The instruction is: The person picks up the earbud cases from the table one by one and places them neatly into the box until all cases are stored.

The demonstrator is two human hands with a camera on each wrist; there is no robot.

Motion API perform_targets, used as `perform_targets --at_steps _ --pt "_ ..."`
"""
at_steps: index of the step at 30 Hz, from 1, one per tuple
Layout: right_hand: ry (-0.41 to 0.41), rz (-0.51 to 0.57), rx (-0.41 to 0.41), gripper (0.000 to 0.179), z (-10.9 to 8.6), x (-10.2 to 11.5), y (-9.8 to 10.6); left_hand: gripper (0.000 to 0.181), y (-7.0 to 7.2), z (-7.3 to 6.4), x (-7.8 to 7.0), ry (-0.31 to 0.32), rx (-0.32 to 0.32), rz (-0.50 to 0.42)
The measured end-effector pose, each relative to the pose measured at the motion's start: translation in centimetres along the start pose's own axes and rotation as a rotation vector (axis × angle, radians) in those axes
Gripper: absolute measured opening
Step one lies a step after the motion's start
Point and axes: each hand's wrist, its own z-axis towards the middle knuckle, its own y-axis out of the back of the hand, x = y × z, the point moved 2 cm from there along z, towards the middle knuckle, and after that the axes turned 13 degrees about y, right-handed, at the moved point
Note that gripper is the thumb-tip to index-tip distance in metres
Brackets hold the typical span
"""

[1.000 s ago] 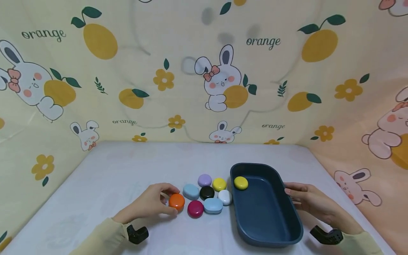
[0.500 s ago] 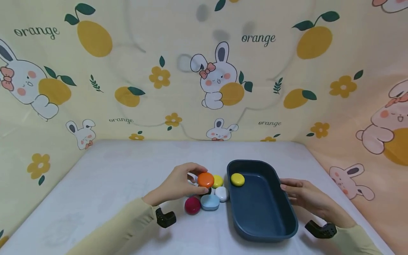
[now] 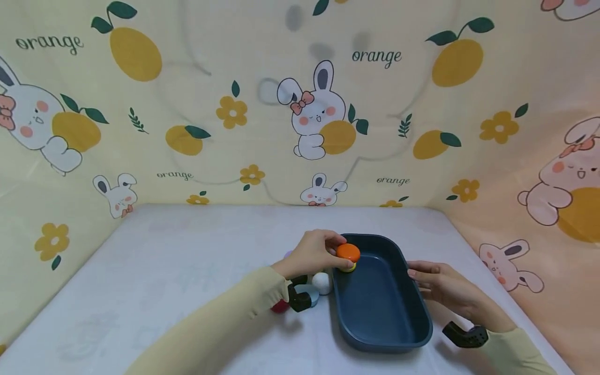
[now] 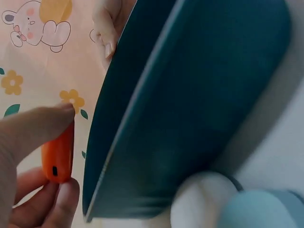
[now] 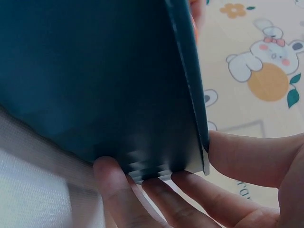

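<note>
Your right hand [image 3: 452,296], fingers relaxed, touches the right outside of the dark blue tray [image 3: 382,312]; a white piece [image 3: 322,283] lies just left of it. Farther off, your left hand [image 3: 312,256] pinches the orange disc [image 3: 348,252] above the tray, partly hiding a yellow disc [image 3: 348,269]. Behind is a patterned backdrop [image 3: 262,62].

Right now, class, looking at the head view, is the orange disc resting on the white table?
No: the left hand pinches the orange disc and holds it up above the dark blue tray.

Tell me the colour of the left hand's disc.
The disc is orange, clearest in the head view.
</note>
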Motion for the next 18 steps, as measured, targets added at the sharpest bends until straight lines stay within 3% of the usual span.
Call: perform_targets --at_steps 7,18 --pt "-0.016 -0.013 -0.004 0.060 0.0 -0.2 0.0 0.055 -1.4 1.7 -0.7 -0.012 0.009 0.056" --pt "-0.016 -0.024 -0.016 0.064 0.2 -0.3 -0.2 0.053 -2.2 2.4 -1.4 0.046 0.020 0.045"
